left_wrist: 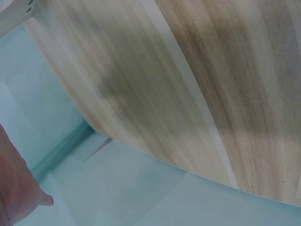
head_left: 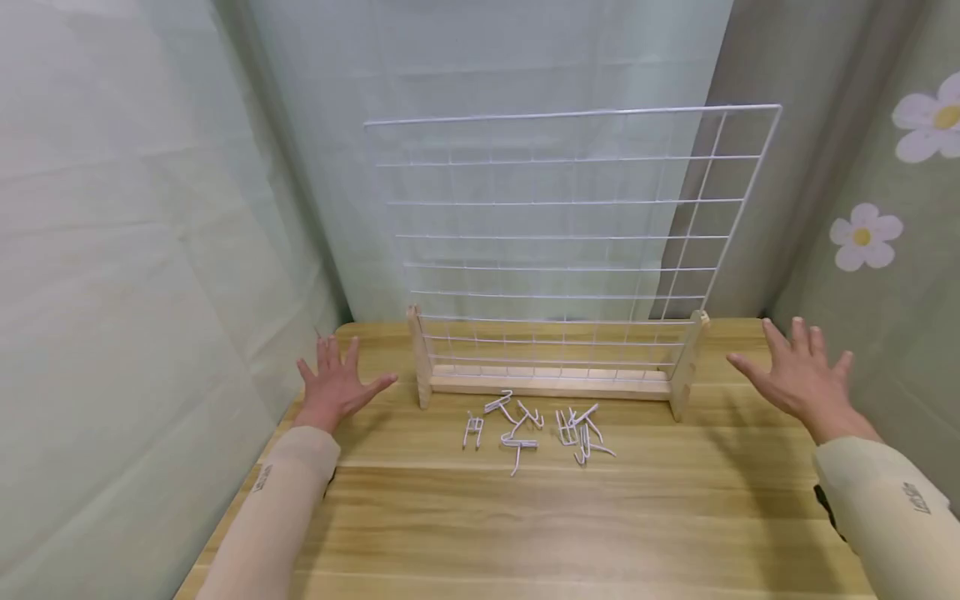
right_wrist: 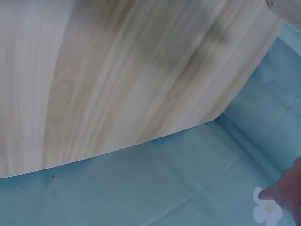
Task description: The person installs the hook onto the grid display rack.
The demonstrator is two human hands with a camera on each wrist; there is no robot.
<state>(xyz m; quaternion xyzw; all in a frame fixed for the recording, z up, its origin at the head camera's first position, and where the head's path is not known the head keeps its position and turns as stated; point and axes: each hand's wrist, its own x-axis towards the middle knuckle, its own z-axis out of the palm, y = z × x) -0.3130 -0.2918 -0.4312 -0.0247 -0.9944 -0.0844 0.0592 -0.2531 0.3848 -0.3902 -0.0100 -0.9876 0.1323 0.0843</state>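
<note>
My left hand (head_left: 335, 390) is spread with straight fingers over the table's left side, holding nothing. Over the right side, my right hand (head_left: 804, 379) has its fingers fanned out and is likewise without anything in it. Between them a white wire grid panel (head_left: 573, 202) stands upright in a pale wooden stand (head_left: 551, 385). Several white metal hooks (head_left: 519, 443) lie in a loose cluster on the table in front of the stand. Each wrist view catches only part of its hand at a lower corner, the left hand (left_wrist: 19, 188) and the right hand (right_wrist: 287, 190).
The wood-grain table (head_left: 450, 525) is enclosed by pale green cloth (head_left: 135, 250) at the left and back. Cloth with white flowers (head_left: 866, 237) hangs at the right. A grey curtain (head_left: 780, 150) is behind the grid's right end.
</note>
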